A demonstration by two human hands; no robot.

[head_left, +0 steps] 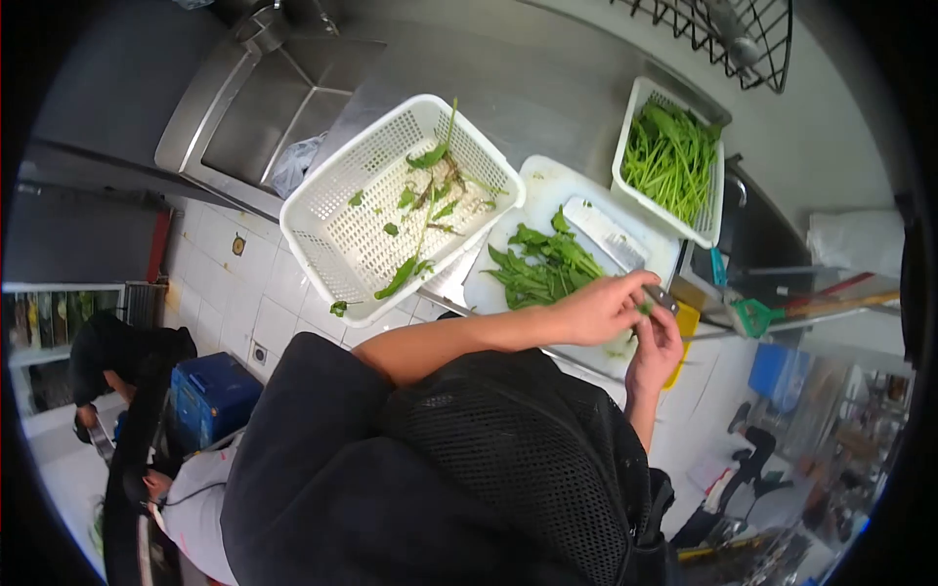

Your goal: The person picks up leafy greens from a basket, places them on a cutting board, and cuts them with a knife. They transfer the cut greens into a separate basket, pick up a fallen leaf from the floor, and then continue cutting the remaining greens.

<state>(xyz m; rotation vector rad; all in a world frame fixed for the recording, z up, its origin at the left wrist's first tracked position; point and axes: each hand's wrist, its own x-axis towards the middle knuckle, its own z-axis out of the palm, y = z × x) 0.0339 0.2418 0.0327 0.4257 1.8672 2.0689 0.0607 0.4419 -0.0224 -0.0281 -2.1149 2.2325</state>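
Observation:
My left hand [604, 311] reaches in from the left, its fingers bent and pinched together. Close against it, my right hand [657, 356] has its fingers curled inward. A small piece of leafy green [645, 307] shows where the fingertips of both hands meet; the rest of it is hidden. Just beyond the fingers is the dark handle of a cleaver [608, 237], whose broad blade lies flat on the white cutting board [547, 181]. Left of the blade, a pile of leafy greens [549, 266] rests on the board, partly behind my left hand.
A white perforated basket [318, 195] with scattered leaves and stems stands at the left. Another white basket [625, 176] at the upper right holds cut green stems [674, 161]. A steel sink [259, 122] is at the upper left. Other people [127, 361] are at the lower left.

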